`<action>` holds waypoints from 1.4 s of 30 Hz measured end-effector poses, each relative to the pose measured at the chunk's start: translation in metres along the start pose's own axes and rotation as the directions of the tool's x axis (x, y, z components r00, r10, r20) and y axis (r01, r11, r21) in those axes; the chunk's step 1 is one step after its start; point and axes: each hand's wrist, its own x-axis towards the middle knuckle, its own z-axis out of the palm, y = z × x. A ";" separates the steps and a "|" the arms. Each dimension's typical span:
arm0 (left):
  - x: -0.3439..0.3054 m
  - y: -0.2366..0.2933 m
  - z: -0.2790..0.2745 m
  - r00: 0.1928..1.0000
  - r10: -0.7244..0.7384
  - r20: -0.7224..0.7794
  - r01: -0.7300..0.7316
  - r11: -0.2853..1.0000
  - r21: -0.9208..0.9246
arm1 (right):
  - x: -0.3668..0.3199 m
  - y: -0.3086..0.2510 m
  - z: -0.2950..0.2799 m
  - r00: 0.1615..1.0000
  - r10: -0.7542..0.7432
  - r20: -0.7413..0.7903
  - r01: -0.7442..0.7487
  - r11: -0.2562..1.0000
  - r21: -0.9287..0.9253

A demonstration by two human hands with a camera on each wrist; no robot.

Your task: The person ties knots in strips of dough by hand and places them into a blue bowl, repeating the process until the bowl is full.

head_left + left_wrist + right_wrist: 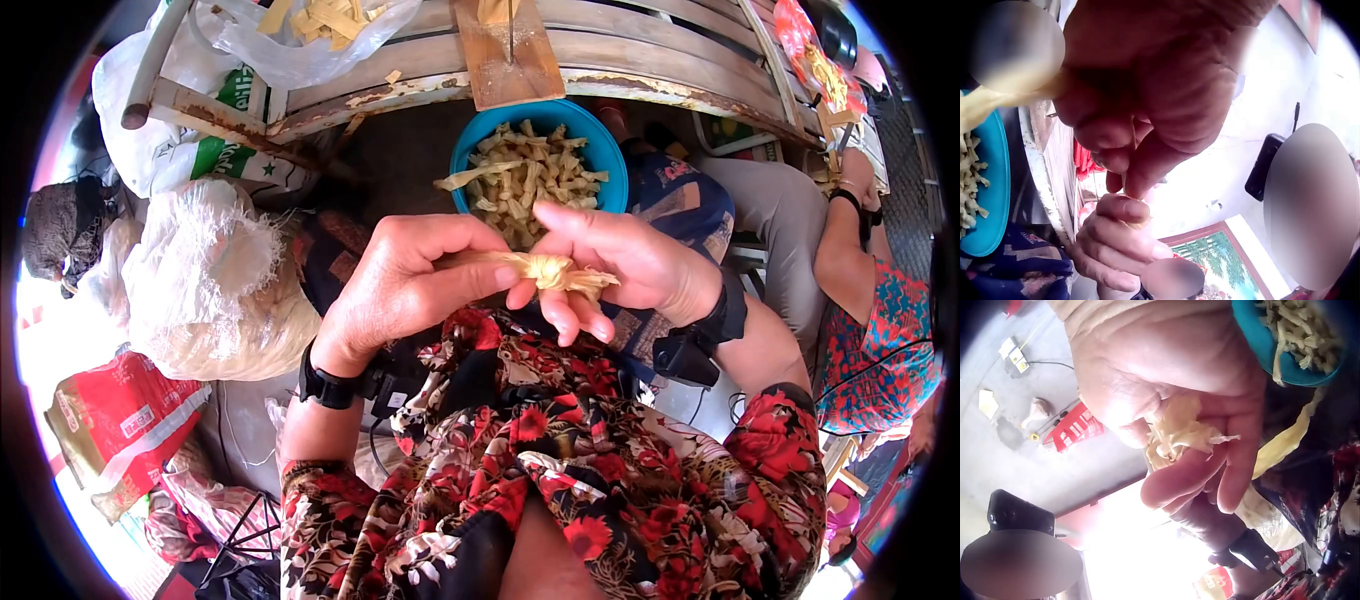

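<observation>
A pale yellow, pleated strip, knotted in the middle [550, 271], runs between both hands above the lap. My left hand [405, 285] pinches its left length between thumb and forefinger. On the other side, my right hand [650, 265] is turned palm up, thumb raised, with its fingers curled loosely about the knotted end. The frayed tip [1179, 434] shows over those fingers in the right wrist view. Just beyond the hands stands a blue basin [612, 155] filled with similar knotted pieces [530, 180].
Behind the basin runs a slatted bench [400, 75] with a wooden board [490, 85] and a plastic bag of yellow strips [335, 20]. A bulging white sack [200, 280] and a red bag [130, 420] lie at left. Another person [870, 330] sits at right.
</observation>
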 end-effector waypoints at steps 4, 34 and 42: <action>0.009 0.002 -0.001 0.995 0.078 -0.067 -0.069 0.990 0.124 | 0.003 -0.001 -0.008 0.994 -0.099 -0.055 0.083 0.967 -0.242; 0.157 -0.051 -0.066 0.851 -0.089 -0.517 0.152 0.985 0.081 | 0.048 -0.087 -0.108 0.424 -0.862 -0.277 -0.317 0.145 -0.937; 0.080 0.026 -0.028 0.993 -0.120 -0.003 0.110 0.919 -0.378 | 0.033 -0.056 -0.046 0.218 -0.928 -0.302 0.539 0.373 -0.755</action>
